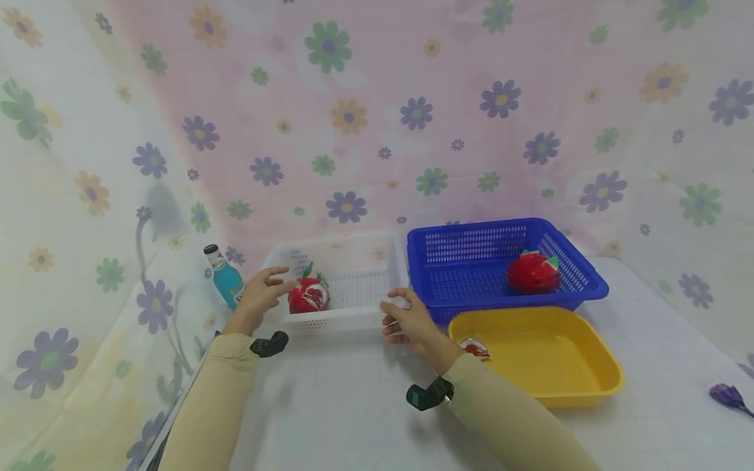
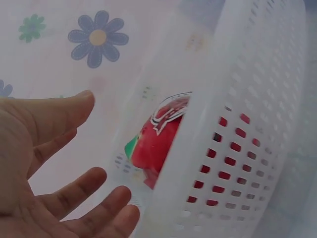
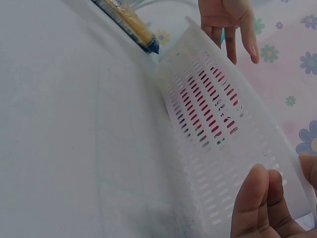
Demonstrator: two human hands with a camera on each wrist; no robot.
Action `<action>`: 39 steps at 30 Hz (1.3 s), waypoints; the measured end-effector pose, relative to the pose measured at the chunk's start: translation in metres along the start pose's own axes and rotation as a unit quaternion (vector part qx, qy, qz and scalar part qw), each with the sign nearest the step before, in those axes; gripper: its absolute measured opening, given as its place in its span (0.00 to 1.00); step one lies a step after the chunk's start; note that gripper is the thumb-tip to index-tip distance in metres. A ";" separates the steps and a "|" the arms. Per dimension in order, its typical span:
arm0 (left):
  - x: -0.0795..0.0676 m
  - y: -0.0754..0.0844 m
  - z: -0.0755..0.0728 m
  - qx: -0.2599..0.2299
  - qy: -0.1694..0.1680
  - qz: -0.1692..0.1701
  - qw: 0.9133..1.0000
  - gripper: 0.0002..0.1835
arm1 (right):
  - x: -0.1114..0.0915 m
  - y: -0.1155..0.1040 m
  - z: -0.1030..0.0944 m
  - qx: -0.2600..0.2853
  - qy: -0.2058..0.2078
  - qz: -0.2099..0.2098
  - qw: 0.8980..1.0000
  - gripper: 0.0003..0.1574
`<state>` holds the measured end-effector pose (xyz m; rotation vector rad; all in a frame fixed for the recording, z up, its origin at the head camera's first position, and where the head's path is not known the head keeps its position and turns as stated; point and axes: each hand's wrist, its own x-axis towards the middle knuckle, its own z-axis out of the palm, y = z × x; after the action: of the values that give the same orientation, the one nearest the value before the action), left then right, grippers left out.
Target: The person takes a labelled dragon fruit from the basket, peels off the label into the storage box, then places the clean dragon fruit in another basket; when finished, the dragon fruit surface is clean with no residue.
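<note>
A white perforated basket (image 1: pixel 337 319) holds a red dragon fruit with green tips (image 1: pixel 307 296) at its left end. My left hand (image 1: pixel 264 294) is beside the basket's left end, fingers spread and apart from the rim; the left wrist view shows its palm with nothing in it. At the front right corner of the basket is my right hand (image 1: pixel 409 320), loosely bent, with the corner rim between thumb and fingers. In the right wrist view its fingers (image 3: pixel 257 203) lie in front of the perforated wall.
A blue basket (image 1: pixel 427 297) with another red dragon fruit (image 1: pixel 533 273) stands to the right. Before it sits a yellow tray (image 1: pixel 536 392) with a small red and white item (image 1: pixel 475 348). A blue bottle (image 1: pixel 226 278) stands behind my left hand. A purple flower (image 1: pixel 727 395) lies far right.
</note>
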<state>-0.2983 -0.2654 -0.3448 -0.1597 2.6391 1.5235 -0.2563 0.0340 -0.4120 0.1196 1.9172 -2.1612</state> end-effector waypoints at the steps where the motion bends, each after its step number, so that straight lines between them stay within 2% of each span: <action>1: 0.001 0.002 0.000 0.004 -0.007 -0.003 1.000 0.35 | 0.000 0.000 0.000 0.000 0.000 -0.001 1.000 0.28; 9: 0.009 0.012 -0.001 0.018 -0.075 -0.022 0.997 0.37 | -0.003 -0.001 -0.003 -0.001 -0.004 0.002 1.000 0.28; 15: 0.012 0.013 0.002 0.035 -0.115 -0.017 0.993 0.39 | -0.004 0.000 -0.003 -0.002 -0.002 -0.001 1.000 0.27; 24: 0.016 0.009 0.012 0.019 -0.085 -0.014 0.996 0.42 | -0.004 -0.001 -0.004 -0.009 -0.010 -0.004 1.000 0.29; 32: 0.017 0.007 0.016 0.065 -0.126 -0.043 0.989 0.44 | -0.004 0.000 -0.004 -0.012 -0.009 0.003 1.000 0.27; 39: 0.018 0.007 0.024 0.072 -0.121 -0.047 0.989 0.42 | -0.007 0.001 -0.004 -0.023 -0.006 0.004 1.000 0.26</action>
<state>-0.3166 -0.2417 -0.3535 -0.0808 2.4991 1.2342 -0.2499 0.0384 -0.4115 0.1040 1.9542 -2.1073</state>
